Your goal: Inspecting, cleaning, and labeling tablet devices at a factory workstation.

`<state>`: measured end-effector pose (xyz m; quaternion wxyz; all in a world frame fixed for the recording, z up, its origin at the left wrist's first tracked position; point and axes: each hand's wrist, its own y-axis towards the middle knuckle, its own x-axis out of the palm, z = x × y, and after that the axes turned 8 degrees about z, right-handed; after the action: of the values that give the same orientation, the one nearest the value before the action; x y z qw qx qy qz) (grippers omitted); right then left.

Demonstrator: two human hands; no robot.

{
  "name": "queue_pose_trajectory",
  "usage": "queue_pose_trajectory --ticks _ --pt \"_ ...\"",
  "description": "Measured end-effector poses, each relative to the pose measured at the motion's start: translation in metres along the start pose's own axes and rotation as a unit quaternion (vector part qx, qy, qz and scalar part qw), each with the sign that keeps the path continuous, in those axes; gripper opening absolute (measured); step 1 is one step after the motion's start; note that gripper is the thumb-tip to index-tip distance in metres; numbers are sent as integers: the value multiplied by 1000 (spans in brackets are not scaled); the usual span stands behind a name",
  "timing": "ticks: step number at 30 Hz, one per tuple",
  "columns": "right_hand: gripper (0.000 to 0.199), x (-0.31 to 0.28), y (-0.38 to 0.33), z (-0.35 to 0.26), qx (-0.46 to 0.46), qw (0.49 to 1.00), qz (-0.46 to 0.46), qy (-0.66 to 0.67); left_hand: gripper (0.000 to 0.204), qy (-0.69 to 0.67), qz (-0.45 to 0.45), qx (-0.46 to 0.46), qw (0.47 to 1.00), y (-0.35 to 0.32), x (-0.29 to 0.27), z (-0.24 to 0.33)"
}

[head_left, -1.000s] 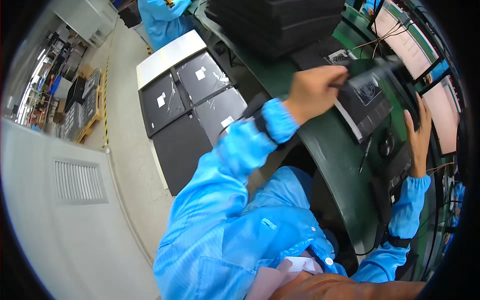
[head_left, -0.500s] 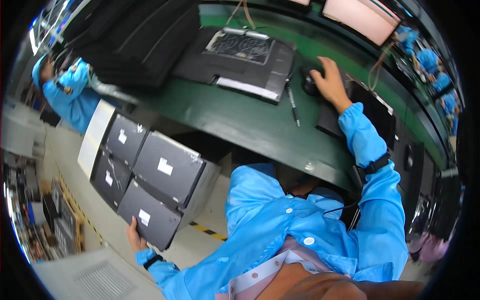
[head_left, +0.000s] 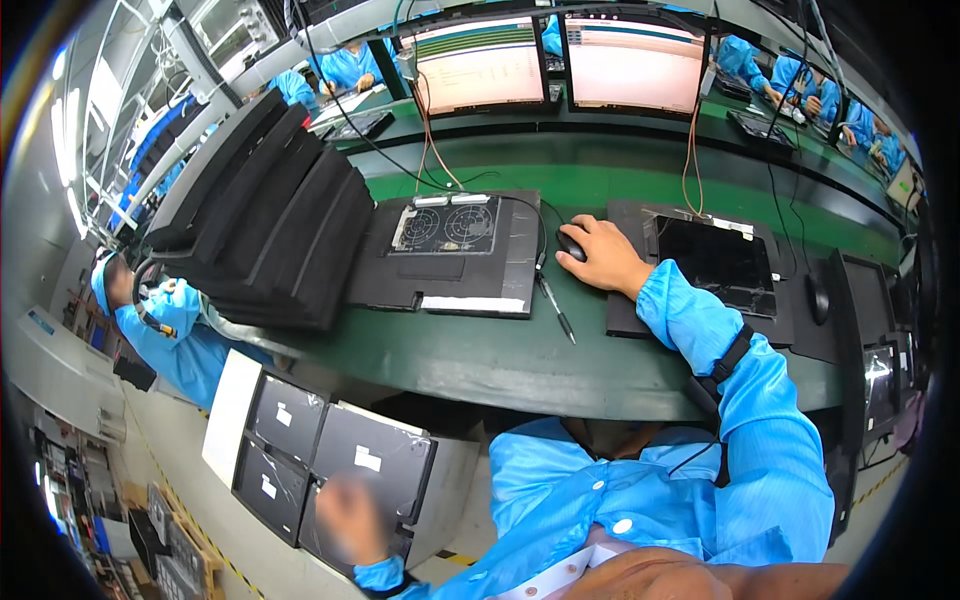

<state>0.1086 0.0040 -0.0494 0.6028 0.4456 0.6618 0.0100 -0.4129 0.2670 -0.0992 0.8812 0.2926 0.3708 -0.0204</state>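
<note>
On the green bench, my right hand rests over a black computer mouse, its fingers curved round it. My left hand is smeared by motion above a stack of flat black panels with small white labels. Its fingers are too blurred to read, and whether it touches the panel under it cannot be told. Beside that hand, the other labelled black panels lie in a light-coloured box at the bench's front left. A pen lies left of the mouse.
A tall stack of black foam trays stands on the left. Behind the pen is a black foam pad with a twin-circle panel. A black screen panel lies at right. Two monitors stand behind. A co-worker is at far left.
The view has tilted up, bringing both monitors into sight. My left hand has moved from the near panel's edge to over its face. My right hand has come onto the mouse.
</note>
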Motion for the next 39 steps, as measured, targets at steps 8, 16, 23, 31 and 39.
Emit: queue_pose_trajectory --ticks 8,16,23,31,39 --pt "51 7 -2 1 -2 1000 15 -6 21 -281 -99 123 947 -2 94 147" --pt "58 6 3 -5 -131 967 220 4 15 -361 -204 237 879 -13 128 241" --pt "26 -213 -99 51 -57 958 255 -119 14 -395 -223 268 850 -37 167 278" --pt "64 -434 -380 139 511 773 -198 -320 11 -406 -276 147 859 -39 175 270" --pt "34 -415 -428 186 321 916 56 -235 13 -368 -252 177 877 -41 178 271"
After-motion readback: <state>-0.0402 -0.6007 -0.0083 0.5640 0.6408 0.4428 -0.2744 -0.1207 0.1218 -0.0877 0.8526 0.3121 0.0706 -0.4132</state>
